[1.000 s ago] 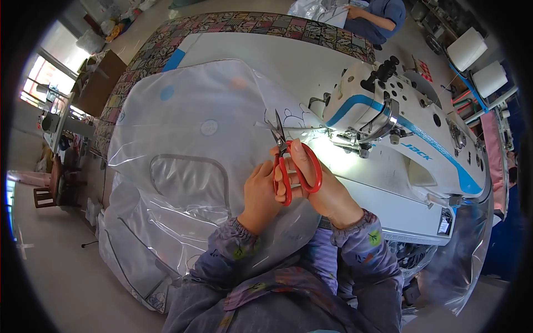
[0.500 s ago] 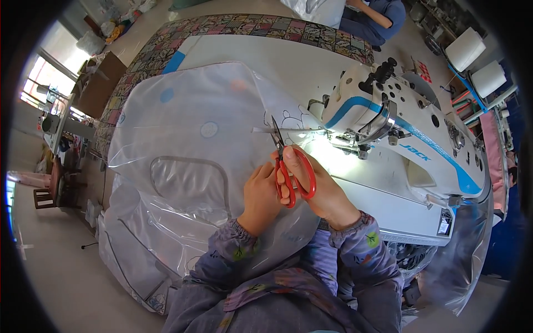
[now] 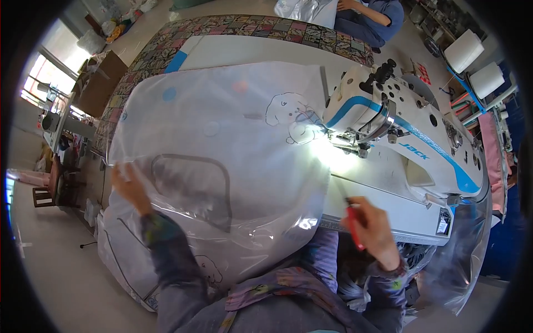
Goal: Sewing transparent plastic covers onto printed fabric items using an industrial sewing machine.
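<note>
A large translucent white plastic sheet (image 3: 183, 127) lies over the sewing table, with a grey-edged rounded panel, coloured dots and a line-drawn animal. At its left edge rests my left hand (image 3: 132, 188), fingers apart and somewhat blurred against the plastic. Over the table's front edge, my right hand (image 3: 375, 227) is closed around red-handled scissors (image 3: 353, 226), whose blades point away from me and blur with motion. The sewing machine (image 3: 355, 105) has its lit needle area beside the sheet's right edge, near the printed animal.
Behind the table stretches a patchwork-patterned cloth (image 3: 233, 25). Another person (image 3: 369, 22) sits at the far right beside pale plastic. White thread cones (image 3: 465, 49) stand on the right, and a cardboard box (image 3: 100, 83) is at the left. Clear plastic (image 3: 458, 266) hangs at the lower right.
My hands have moved apart: the left to the sheet's left edge, the right toward me and right with the scissors. The sheet's right part now lies flatter, showing the printed animal.
</note>
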{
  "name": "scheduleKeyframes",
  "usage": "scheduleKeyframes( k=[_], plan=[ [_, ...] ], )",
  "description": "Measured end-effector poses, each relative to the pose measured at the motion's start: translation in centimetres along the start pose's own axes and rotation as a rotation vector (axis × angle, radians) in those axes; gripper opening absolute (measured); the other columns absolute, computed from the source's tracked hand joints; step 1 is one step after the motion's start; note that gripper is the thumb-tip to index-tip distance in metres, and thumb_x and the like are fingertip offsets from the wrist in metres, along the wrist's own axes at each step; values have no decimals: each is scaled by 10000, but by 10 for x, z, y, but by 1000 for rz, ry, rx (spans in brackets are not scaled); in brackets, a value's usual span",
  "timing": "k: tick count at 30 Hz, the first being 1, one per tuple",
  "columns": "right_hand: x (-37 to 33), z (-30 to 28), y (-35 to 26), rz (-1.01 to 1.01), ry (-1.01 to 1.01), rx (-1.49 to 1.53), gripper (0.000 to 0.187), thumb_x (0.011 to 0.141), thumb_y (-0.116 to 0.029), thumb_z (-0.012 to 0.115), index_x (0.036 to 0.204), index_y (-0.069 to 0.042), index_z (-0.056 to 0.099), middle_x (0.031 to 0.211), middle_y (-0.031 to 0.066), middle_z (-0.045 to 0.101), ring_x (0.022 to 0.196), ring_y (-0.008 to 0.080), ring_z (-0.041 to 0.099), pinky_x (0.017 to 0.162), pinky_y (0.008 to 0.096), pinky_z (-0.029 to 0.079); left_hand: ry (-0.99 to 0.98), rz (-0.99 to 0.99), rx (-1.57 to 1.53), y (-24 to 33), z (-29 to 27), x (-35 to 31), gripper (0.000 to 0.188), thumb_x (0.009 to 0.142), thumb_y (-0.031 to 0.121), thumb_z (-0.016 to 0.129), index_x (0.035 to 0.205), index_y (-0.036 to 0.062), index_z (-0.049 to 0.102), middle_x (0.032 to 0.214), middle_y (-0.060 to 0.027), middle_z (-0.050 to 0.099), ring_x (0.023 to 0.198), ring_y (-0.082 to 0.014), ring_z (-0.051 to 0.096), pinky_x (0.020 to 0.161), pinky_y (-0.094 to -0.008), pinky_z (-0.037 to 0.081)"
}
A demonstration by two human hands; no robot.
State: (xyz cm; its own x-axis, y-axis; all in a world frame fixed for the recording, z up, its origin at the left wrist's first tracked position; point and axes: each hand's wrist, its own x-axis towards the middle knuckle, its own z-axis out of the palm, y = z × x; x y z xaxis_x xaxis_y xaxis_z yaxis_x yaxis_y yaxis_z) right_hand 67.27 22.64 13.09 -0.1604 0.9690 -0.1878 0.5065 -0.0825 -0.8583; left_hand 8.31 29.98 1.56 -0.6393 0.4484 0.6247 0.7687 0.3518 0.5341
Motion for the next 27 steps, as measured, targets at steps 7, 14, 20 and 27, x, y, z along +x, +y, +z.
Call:
scheduleKeyframes(
  k=[7, 14, 20, 27],
  plan=[
    [-14, -21, 33, -209, 574, -908, 388, 898, -59, 707, 1283, -42, 660, 955, 193, 634, 885, 378, 631, 817, 481, 512, -555, 92, -161, -241, 20, 78, 805, 982, 262, 695, 1623, 8, 280, 1440, -189, 566, 1304, -352, 574, 1080, -390, 469],
    [-52, 75, 35, -298, 87, -344, 629, 899, -138, 774, 1484, -90, 548, 1149, 183, 691, 899, 323, 702, 783, 387, 568, -660, -81, -442, -212, 12, 94, 603, 911, 82, 655, 1481, -14, 485, 1163, -177, 641, 1057, -286, 631, 934, -391, 511],
    [-42, 148, 52, -271, -122, 289, 538, 968, -96, 708, 1473, -77, 524, 1332, 153, 637, 961, 288, 705, 874, 352, 556, -232, 59, -137, -113, 19, 220, 701, 918, 540, 734, 1180, -108, 687, 991, -245, 704, 856, -356, 632, 848, -441, 506],
    [-58, 197, 66, 34, -403, 383, 411, 974, -124, 719, 1369, -108, 604, 1262, 142, 677, 1004, 230, 712, 877, 355, 560, 271, 538, 206, -27, 89, 244, 601, 1054, 406, 573, 1480, -4, 466, 1362, -277, 584, 1246, -389, 576, 1055, -451, 475]
  ],
)
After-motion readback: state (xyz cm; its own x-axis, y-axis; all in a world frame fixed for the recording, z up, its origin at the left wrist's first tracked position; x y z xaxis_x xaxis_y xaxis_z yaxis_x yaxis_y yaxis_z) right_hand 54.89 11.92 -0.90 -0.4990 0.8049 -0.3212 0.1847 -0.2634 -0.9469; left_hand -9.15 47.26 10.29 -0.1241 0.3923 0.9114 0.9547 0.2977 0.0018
